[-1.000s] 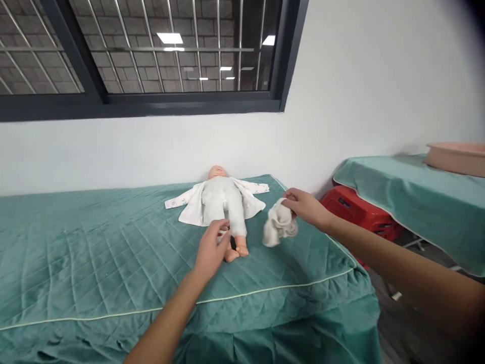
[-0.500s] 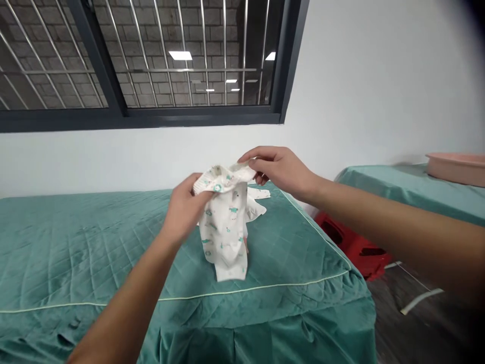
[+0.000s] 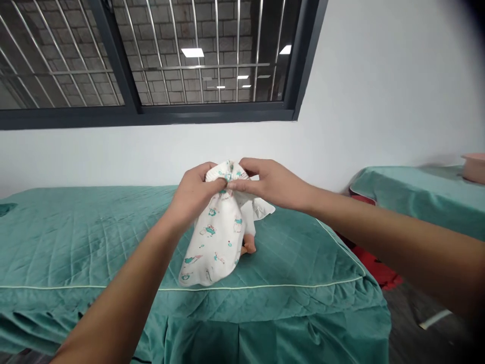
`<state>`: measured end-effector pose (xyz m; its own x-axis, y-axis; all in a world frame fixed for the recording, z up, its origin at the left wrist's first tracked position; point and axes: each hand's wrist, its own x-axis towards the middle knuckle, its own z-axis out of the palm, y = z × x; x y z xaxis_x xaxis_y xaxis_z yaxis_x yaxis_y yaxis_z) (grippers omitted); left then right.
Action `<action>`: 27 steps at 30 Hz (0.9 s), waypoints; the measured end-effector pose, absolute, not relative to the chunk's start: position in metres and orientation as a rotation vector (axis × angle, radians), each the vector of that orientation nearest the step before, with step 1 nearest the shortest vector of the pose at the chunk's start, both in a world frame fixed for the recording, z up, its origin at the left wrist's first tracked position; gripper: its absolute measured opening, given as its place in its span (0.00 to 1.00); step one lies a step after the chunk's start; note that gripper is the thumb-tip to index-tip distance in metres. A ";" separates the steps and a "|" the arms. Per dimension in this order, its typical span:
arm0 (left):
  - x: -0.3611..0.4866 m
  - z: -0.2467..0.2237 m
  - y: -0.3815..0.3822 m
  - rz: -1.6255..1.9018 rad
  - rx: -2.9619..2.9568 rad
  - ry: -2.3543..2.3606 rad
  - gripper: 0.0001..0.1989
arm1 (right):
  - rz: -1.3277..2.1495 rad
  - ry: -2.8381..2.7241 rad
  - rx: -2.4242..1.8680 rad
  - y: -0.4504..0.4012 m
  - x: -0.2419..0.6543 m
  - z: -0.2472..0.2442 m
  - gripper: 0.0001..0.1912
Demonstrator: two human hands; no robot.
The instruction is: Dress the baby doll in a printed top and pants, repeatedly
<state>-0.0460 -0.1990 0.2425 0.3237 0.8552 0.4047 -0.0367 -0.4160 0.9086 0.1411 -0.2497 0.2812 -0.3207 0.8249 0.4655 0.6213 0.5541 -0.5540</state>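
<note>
Between my hands hang white baby pants (image 3: 212, 237) printed with small green and pink animals. Their ribbed waistband is bunched up at the top. My left hand (image 3: 195, 189) pinches the band from the left, thumb in front and fingers behind. From the right, my right hand (image 3: 267, 183) grips the same band, its thumb close to the left one. Behind the pants a doll's small feet (image 3: 249, 244) show on the bed. White cloth (image 3: 263, 208) lies further back, partly covered by my right hand. The rest of the doll is hidden.
A green quilted cover (image 3: 94, 237) spreads over the bed. A second green-covered bed (image 3: 413, 187) stands at right, bearing a pink basin (image 3: 473, 168). Red plastic (image 3: 379, 268) sits on the floor between them. A barred window (image 3: 212, 60) is in the wall ahead.
My right hand has come left and closer to my left hand, gathering the waistband. The pants' lower part has swung left, uncovering the doll's feet. The view has shifted slightly.
</note>
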 end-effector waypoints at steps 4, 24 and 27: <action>-0.075 0.230 -0.188 0.823 1.610 0.519 0.17 | 0.588 -2.073 -1.209 -0.239 0.163 0.276 0.19; -0.081 0.232 -0.188 0.731 1.813 0.606 0.20 | 0.772 -1.908 -0.945 -0.212 0.134 0.256 0.19; -0.073 0.214 -0.188 0.724 1.741 0.611 0.19 | 0.846 -1.766 -0.911 -0.206 0.135 0.253 0.18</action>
<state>-0.0732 -0.1876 0.2143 0.6800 0.7140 0.1668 0.0442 -0.2670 0.9627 0.1346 -0.2058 0.2529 -0.2787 0.8623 0.4227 0.2107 0.4843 -0.8491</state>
